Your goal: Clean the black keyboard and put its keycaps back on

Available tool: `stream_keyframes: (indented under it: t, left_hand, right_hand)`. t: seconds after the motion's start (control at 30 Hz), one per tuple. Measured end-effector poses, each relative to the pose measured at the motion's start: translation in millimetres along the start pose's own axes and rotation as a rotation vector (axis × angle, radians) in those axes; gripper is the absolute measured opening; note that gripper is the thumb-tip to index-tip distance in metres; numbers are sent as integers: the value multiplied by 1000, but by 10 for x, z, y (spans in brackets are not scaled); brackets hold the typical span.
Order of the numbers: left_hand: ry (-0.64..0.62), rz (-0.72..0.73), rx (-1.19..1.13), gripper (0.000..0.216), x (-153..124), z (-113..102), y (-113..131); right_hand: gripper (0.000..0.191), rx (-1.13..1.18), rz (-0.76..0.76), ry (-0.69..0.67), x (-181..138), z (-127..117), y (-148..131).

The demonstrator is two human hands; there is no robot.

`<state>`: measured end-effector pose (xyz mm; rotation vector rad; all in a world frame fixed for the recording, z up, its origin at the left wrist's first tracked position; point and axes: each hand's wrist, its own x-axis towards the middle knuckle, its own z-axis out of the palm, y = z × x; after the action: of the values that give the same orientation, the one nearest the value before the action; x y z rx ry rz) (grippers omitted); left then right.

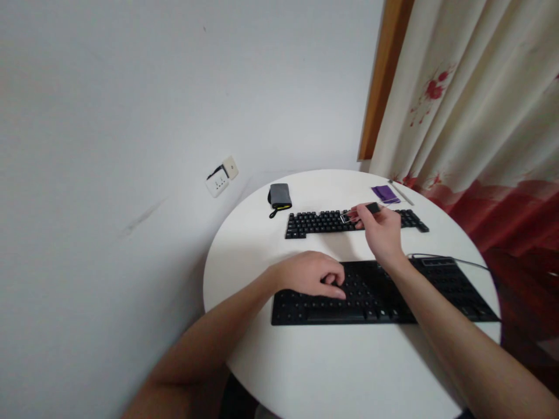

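Note:
In the head view my right hand grips a wire keycap puller by its black handle. Its wire loop sits over the row of loose black keycaps, laid out in keyboard order; whether a cap is caught in it I cannot tell. My left hand rests on the left part of a black keyboard, fingers curled and thumb apart, with nothing visible in it. Most of this keyboard's key positions show bare, with the long space bar in place. My right forearm crosses above its right part.
A grey pouch with a black loop lies at the back left of the round white table. Toward the back right are a purple cloth and a slim stick-like tool. A cable runs off the right edge.

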<state>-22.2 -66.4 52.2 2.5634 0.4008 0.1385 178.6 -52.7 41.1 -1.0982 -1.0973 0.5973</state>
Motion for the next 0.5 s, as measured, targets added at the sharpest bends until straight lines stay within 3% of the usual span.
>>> stream_keyframes:
  t: [0.1, 0.23, 0.5]
  left_hand:
    - [-92, 103, 75, 25, 60, 173, 130]
    - [-92, 129, 177, 31, 111, 335, 140]
    - [-95, 97, 245, 27, 128, 373, 160]
  right_hand:
    - [26, 12, 40, 58, 96, -55, 58]
    - [24, -10, 99, 26, 130, -52, 129]
    - [27, -84, 79, -121, -14, 90, 228]
